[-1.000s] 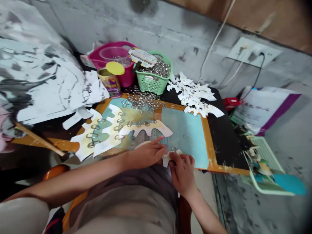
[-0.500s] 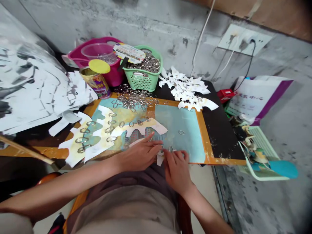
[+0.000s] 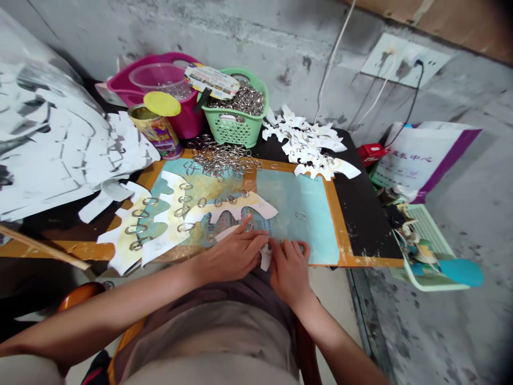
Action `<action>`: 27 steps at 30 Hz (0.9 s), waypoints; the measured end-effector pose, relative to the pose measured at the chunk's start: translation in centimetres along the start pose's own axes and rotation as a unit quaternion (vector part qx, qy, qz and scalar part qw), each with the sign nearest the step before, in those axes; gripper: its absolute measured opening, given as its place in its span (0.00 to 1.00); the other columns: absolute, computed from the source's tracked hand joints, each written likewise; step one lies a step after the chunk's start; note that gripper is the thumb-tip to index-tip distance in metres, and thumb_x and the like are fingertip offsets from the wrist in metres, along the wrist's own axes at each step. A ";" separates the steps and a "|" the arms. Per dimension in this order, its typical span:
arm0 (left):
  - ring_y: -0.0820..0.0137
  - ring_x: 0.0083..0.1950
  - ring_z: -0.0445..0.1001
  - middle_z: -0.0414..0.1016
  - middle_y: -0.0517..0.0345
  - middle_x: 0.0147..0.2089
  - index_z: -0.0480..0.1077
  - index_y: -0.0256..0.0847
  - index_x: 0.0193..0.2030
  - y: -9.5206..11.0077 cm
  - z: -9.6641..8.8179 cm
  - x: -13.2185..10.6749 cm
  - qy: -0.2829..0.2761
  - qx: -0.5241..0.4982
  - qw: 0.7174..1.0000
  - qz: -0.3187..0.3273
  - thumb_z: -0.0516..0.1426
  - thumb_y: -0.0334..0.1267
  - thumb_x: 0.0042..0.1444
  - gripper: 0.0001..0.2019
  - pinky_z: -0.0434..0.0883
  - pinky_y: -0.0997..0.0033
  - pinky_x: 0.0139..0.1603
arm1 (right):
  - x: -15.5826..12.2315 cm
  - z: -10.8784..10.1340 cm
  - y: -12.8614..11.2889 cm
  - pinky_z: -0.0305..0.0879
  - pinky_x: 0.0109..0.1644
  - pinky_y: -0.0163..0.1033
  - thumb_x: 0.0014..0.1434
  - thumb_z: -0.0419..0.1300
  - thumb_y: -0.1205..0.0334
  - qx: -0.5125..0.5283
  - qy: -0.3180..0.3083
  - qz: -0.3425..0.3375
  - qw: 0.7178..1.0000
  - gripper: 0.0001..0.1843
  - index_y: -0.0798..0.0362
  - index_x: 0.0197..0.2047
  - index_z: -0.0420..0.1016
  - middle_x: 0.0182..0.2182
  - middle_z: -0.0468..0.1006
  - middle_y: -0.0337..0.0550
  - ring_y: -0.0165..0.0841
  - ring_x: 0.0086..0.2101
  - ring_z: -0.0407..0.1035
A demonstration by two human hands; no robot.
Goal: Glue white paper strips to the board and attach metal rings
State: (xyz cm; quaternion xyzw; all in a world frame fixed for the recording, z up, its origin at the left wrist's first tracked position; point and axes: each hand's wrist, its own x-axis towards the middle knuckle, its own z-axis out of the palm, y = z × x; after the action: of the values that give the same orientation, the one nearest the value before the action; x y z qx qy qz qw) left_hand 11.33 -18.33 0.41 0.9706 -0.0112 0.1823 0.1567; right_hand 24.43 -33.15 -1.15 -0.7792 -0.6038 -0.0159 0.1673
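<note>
My left hand (image 3: 234, 252) lies over a white die-cut piece (image 3: 226, 233), its fingers stretched out and pressing near the table's front edge. Close to its fingertips, my right hand (image 3: 290, 267) has its fingers curled and closed at the same piece; the exact grip is hidden. A metal ring (image 3: 249, 228) shows by my left fingers. Just beyond the hands lies another white piece (image 3: 260, 203) with a row of metal rings along its yellowish, glue-like edge. More ringed pieces (image 3: 168, 251) lie to the left. One loose ring (image 3: 300, 215) rests on the blue sheet (image 3: 308, 235).
A heap of loose rings (image 3: 220, 160) lies before a green basket (image 3: 236, 128) full of rings. Beside it stand a pink basket (image 3: 190, 120) and an opened can (image 3: 160, 139). White pieces are piled at the left (image 3: 60, 144) and back right (image 3: 308, 141). A stick (image 3: 48, 248) crosses the left edge.
My right fingers have curled in more and now mostly cover the ring near them. My left hand stays nearly in place. The whole view has shifted slightly.
</note>
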 end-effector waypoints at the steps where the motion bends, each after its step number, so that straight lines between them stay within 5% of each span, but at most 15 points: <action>1: 0.61 0.59 0.75 0.79 0.44 0.46 0.65 0.33 0.50 0.0 0.0 0.0 0.000 0.003 1.000 0.001 0.49 0.25 0.62 0.11 0.50 0.41 0.73 | -0.1 0.1 0.0 0.51 0.52 0.52 0.63 0.50 0.68 -0.001 0.006 0.002 1.000 0.22 0.58 0.59 0.71 0.36 0.71 0.48 0.43 0.39 0.62; 8: 0.61 0.54 0.77 0.81 0.50 0.40 0.70 0.37 0.41 -0.7 0.6 1.0 -0.004 0.039 0.999 0.033 0.55 0.28 0.63 0.03 0.53 0.43 0.72 | -0.9 -0.3 0.5 0.52 0.50 0.49 0.65 0.48 0.69 0.083 0.033 0.023 0.996 0.21 0.56 0.59 0.66 0.37 0.76 0.47 0.41 0.39 0.66; 12: 0.62 0.53 0.77 0.79 0.54 0.34 0.70 0.39 0.34 -1.2 1.0 1.5 0.006 0.067 0.993 0.097 0.53 0.25 0.62 0.09 0.51 0.45 0.73 | -0.7 -0.9 0.9 0.52 0.51 0.47 0.61 0.56 0.67 0.161 0.031 0.045 0.986 0.15 0.54 0.52 0.66 0.38 0.78 0.45 0.40 0.41 0.68; 17: 0.63 0.48 0.78 0.79 0.52 0.35 0.71 0.35 0.35 -1.3 1.1 1.5 0.009 0.091 0.990 0.104 0.51 0.24 0.63 0.10 0.49 0.46 0.74 | 0.3 -1.2 1.1 0.51 0.48 0.45 0.63 0.58 0.65 0.119 -0.003 0.022 0.993 0.01 0.51 0.38 0.71 0.33 0.77 0.41 0.39 0.38 0.67; 19: 0.64 0.49 0.77 0.79 0.53 0.35 0.71 0.36 0.35 -1.4 1.1 1.4 0.015 0.098 0.988 0.119 0.51 0.25 0.64 0.10 0.49 0.46 0.75 | 0.6 -1.1 1.4 0.50 0.47 0.45 0.65 0.55 0.66 0.085 -0.003 -0.001 0.996 0.06 0.52 0.35 0.71 0.31 0.75 0.42 0.38 0.37 0.66; 27: 0.59 0.62 0.70 0.78 0.46 0.48 0.73 0.35 0.43 -0.5 0.2 -0.4 -0.042 0.132 0.981 0.133 0.53 0.27 0.64 0.07 0.49 0.45 0.75 | -1.1 -1.9 1.9 0.48 0.58 0.55 0.68 0.52 0.70 0.023 -0.030 -0.090 0.995 0.12 0.52 0.49 0.74 0.36 0.79 0.44 0.39 0.41 0.68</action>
State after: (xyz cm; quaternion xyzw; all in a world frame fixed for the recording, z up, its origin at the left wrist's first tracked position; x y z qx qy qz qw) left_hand 11.11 -17.99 -0.07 0.9793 -0.1225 0.1610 0.0005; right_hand 26.28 -35.09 -0.09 -0.7179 -0.6763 0.0068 0.1649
